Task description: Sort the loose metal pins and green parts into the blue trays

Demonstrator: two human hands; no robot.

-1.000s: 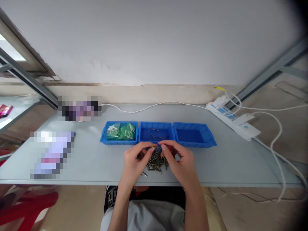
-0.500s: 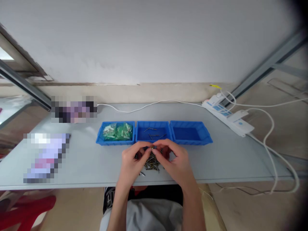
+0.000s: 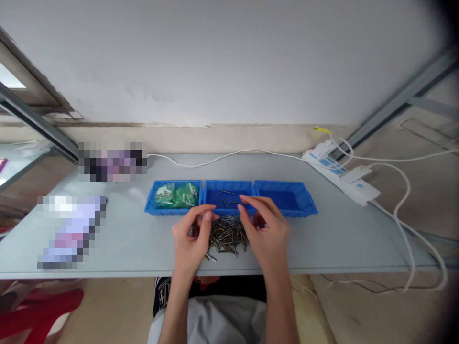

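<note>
My left hand (image 3: 191, 236) is above the left side of a pile of slim metal pins (image 3: 227, 236), silver and brass-coloured, possibly rivets or screws. Its thumb and index fingertips are slightly apart, and I see nothing between them; the curled fingers behind are partly hidden. My right hand (image 3: 267, 227) hovers at the pile's right side, thumb and index finger apart at the front edge of the middle blue bin (image 3: 210, 193). A few thin metal pins (image 3: 229, 202) lie in that bin.
The left blue bin (image 3: 147, 204) holds green-tinted bags of small pale pieces (image 3: 179, 195). Another blue bin (image 3: 287, 213) stands right. A white power strip (image 3: 340, 172) with looping cables lies at the table's right. Two blurred items (image 3: 71, 229) are at the left.
My hands were together over the pile with fingertips meeting at a small piece. They have drawn apart, left and right, uncovering more of the pile.
</note>
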